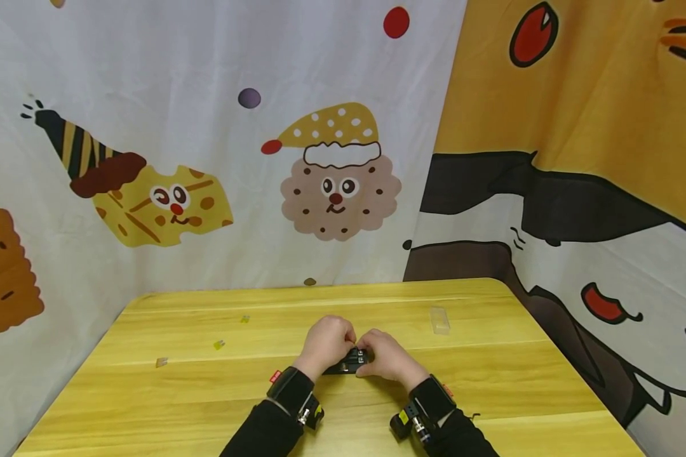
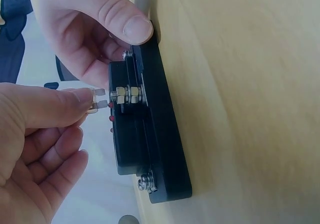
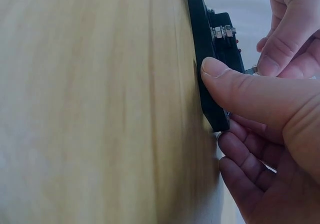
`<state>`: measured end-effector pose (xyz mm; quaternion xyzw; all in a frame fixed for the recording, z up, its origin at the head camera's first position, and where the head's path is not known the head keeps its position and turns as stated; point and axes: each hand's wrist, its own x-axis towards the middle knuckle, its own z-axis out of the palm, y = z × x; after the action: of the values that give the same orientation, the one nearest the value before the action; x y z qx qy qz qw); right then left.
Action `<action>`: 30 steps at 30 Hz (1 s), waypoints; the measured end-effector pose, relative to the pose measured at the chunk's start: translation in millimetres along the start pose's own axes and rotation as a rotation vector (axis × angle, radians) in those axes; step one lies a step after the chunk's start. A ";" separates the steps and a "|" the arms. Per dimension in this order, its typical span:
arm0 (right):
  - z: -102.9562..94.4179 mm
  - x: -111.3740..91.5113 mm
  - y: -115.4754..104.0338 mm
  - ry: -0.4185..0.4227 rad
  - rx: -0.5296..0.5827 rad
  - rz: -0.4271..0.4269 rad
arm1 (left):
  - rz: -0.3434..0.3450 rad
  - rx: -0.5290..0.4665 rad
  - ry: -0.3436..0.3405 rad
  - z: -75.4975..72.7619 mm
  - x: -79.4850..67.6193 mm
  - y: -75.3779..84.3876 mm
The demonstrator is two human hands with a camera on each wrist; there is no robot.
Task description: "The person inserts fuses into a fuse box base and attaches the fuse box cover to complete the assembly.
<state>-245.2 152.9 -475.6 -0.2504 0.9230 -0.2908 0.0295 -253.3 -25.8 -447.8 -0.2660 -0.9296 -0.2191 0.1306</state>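
Note:
A black fuse block (image 2: pixel 172 149) with metal studs, nuts and small red indicators rests on the table in front of me. My right hand (image 1: pixel 385 355) grips one end of it, thumb along the base and fingers curled behind. Between thumb and fingertip, my left hand (image 1: pixel 327 343) pinches a clear blade fuse (image 2: pixel 101 103). Its two metal prongs point at the top face of the block, very close to it; whether they touch I cannot tell. In the right wrist view, the left hand (image 3: pixel 295 33) covers most of the fuse.
On the left of the wooden table (image 1: pixel 148 406) lie a yellow-green blade fuse (image 1: pixel 245 318), another yellowish one (image 1: pixel 219 344) and an orange-brown one (image 1: pixel 161 362). A clear plastic case (image 1: pixel 440 320) lies at the back right. A printed curtain (image 1: pixel 206 63) hangs behind the table.

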 end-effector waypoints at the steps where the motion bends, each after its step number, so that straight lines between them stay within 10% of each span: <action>1: 0.0 0.0 0.0 0.001 0.000 -0.001 | 0.001 0.003 0.000 -0.1 0.1 0.3; 30: -0.3 -0.2 -0.2 0.006 0.014 -0.020 | 0.026 0.044 -0.014 4.0 1.4 3.0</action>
<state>-245.0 153.0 -475.2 -0.2584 0.9184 -0.2985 0.0257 -253.2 -21.0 -449.8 -0.2765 -0.9316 -0.1952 0.1327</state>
